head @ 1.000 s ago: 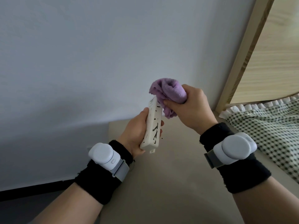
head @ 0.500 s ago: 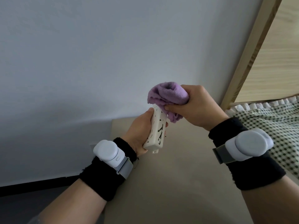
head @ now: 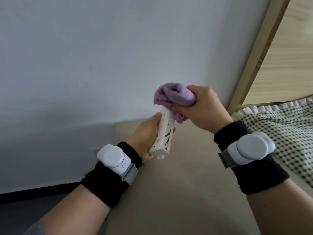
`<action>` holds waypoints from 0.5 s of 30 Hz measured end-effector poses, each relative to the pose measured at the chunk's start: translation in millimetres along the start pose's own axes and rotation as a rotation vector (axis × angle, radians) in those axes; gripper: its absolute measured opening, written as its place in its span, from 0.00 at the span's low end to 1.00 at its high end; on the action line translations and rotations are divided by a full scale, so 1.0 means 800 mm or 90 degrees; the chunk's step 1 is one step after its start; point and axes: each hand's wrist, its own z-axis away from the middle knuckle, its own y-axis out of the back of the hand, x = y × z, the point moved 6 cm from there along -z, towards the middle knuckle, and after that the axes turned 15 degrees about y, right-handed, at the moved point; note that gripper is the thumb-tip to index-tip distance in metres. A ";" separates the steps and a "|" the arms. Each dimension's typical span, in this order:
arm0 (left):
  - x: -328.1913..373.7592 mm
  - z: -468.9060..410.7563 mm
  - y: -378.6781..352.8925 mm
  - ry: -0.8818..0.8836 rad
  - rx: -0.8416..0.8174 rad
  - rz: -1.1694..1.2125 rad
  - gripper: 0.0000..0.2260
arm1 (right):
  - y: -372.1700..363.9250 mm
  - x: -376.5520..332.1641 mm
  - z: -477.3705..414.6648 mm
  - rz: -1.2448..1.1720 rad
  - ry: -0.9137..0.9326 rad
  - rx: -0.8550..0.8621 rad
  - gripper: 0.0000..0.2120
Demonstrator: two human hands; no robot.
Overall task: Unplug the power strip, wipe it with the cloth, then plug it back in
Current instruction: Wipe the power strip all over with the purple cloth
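We gripped the power strip (head: 164,135) upright in our left hand (head: 144,135) above the beige surface (head: 186,192), sockets facing right, so our right hand (head: 202,108), fingers clenched around the bunched purple cloth (head: 174,97), could rub its top end.

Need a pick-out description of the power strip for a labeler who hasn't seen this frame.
Start at the pale grey wall; in front of it two hands meet at centre. The left hand grips a white rectangular plastic power strip, tilted upright. Dark socket slots mark it, unlike the soft bunched purple cloth pressed on its top end.
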 end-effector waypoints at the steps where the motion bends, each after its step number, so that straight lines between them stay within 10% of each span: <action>1: 0.001 0.000 0.001 -0.006 -0.005 0.011 0.18 | -0.003 -0.001 0.000 -0.032 0.003 -0.047 0.08; 15: 0.003 0.001 -0.001 -0.020 -0.025 0.040 0.19 | -0.002 -0.008 0.001 0.029 0.028 -0.041 0.08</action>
